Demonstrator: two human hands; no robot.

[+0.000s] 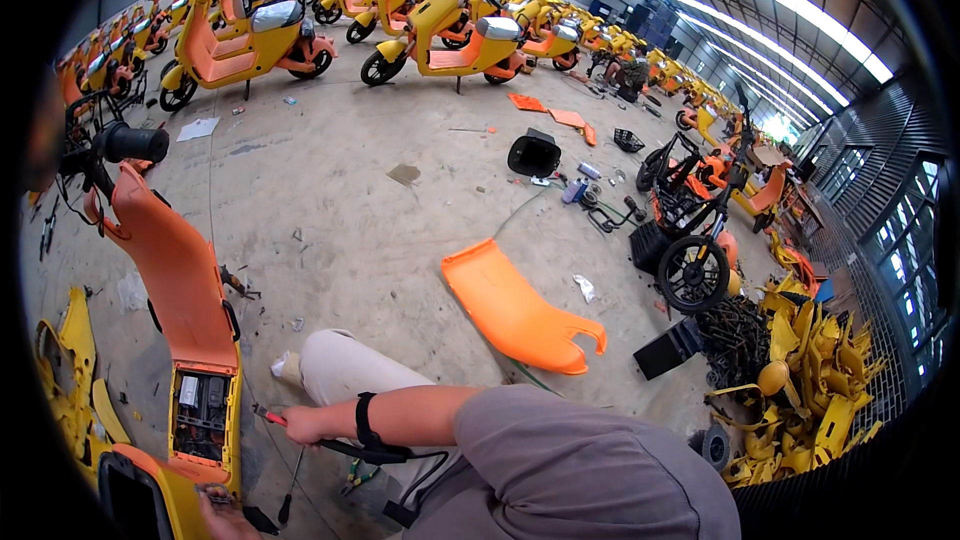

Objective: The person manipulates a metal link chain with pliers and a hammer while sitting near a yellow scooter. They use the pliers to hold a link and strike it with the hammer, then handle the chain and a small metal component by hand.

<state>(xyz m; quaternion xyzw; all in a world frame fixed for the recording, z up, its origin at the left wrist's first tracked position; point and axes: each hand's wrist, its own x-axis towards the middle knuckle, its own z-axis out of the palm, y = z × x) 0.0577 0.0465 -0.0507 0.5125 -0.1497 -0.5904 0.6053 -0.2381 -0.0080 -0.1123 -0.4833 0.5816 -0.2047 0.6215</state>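
Note:
My right hand (301, 424) grips a small red-handled tool (273, 417) with a metal tip, beside the partly stripped scooter. The scooter has an orange front panel (175, 270), black handlebar (135, 143) and an open floor compartment (200, 410) with dark components. My left hand (225, 518) is low at the scooter's yellow rear body (175, 505), fingers curled on something metallic, too small to make out. A long screwdriver (288, 498) and green-handled pliers (357, 475) lie on the floor below my right hand.
A loose orange panel (510, 305) lies ahead. Rows of yellow scooters (450, 40) fill the back. At right stand a stripped black frame (690, 230) and a heap of yellow panels (815, 400). Scattered parts and a black box (533, 153) lie on the floor (330, 190).

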